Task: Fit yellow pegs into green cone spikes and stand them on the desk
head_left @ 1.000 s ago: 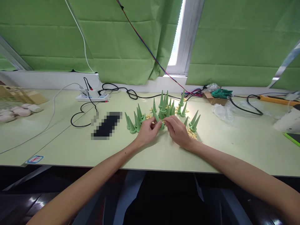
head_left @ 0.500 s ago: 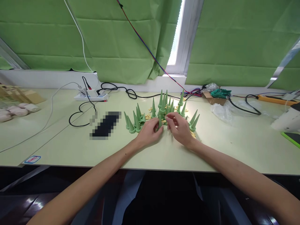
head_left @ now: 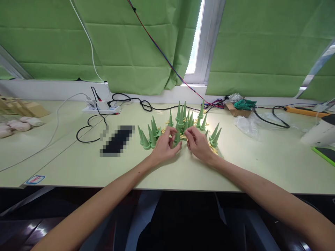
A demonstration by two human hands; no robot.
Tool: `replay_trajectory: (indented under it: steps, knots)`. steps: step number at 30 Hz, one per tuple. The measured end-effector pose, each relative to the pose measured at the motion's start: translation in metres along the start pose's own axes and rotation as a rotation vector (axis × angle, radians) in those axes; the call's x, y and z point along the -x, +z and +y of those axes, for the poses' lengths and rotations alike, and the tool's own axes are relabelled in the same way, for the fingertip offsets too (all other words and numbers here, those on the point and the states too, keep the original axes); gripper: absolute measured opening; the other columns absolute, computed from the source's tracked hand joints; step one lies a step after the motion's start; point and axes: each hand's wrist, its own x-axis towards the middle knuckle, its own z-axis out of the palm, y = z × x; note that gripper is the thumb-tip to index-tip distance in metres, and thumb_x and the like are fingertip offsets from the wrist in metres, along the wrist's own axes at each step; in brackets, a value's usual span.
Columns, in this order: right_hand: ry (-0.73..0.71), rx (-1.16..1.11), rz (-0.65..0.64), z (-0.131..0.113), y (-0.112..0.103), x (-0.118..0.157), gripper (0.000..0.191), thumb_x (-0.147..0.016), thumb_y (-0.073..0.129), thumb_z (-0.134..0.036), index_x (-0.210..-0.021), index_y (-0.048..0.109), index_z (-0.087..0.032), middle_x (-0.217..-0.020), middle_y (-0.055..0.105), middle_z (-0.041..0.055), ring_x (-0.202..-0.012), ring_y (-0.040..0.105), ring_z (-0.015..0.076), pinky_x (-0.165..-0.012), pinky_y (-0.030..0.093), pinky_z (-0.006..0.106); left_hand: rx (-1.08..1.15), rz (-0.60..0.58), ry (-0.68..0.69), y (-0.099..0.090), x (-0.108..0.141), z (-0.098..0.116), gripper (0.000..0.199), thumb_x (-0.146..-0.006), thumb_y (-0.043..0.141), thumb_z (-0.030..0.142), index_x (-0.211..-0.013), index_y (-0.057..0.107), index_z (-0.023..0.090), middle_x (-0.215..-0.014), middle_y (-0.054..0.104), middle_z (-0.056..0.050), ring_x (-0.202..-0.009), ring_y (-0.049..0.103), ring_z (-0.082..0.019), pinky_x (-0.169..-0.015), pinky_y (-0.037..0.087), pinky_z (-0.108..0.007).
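Several pointed green cones, with small pale-yellow pieces among them, stand in a cluster on the table in front of me. My left hand is open at the near side of the cluster, thumb and fingers apart around a green cone standing upright. Just to the right, my right hand is closed in a pinch, its fingertips by the yellow pieces; what it pinches is too small to make out. Other green cones stand left of my hands, and leaning cones lie to the right.
A pixelated dark object lies on the table to the left. Behind it are a white power strip and black cables. At back right sit a small cardboard box and clear plastic wrap.
My left fingers have spread away from the green cone, which now stands between them. My right fingertips have drawn together and moved slightly lower. The view has shifted slightly.
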Motion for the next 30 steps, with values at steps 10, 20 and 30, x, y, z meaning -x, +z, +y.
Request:
replay_trajectory:
  steps: [10,20,30]
  knots:
    - [0.028,-0.091,-0.010,-0.0011,0.0014,0.0016,0.030,-0.101,0.033,-0.049,-0.088,0.041,-0.024,-0.063,0.041,-0.0044,-0.050,0.046,0.0123,-0.050,0.039,0.025,-0.160,0.044,0.281,0.0024,0.0014,-0.0078,0.011,-0.092,0.056,0.030,-0.087,0.057,0.019,-0.061,0.045,0.004,-0.053,0.039,-0.010,-0.056,0.035,-0.025]
    - [0.022,-0.207,-0.052,-0.0043,0.0020,0.0033,0.030,-0.101,0.037,-0.049,-0.087,0.042,-0.024,-0.055,0.043,-0.0069,-0.043,0.046,0.0111,-0.046,0.038,0.025,-0.167,0.001,0.276,0.0015,-0.0001,-0.0075,0.016,-0.097,0.048,0.025,-0.091,0.061,0.017,-0.074,0.060,-0.001,-0.060,0.048,-0.010,-0.059,0.038,-0.024]
    - [-0.142,-0.135,-0.017,-0.0010,0.0014,0.0029,0.022,-0.098,0.050,-0.042,-0.095,0.052,-0.020,-0.065,0.052,-0.0030,-0.050,0.050,0.0110,-0.049,0.040,0.026,-0.104,0.084,0.226,0.0021,-0.0011,-0.0092,0.017,-0.099,0.047,0.026,-0.088,0.057,0.018,-0.070,0.055,0.001,-0.056,0.046,-0.009,-0.055,0.038,-0.023]
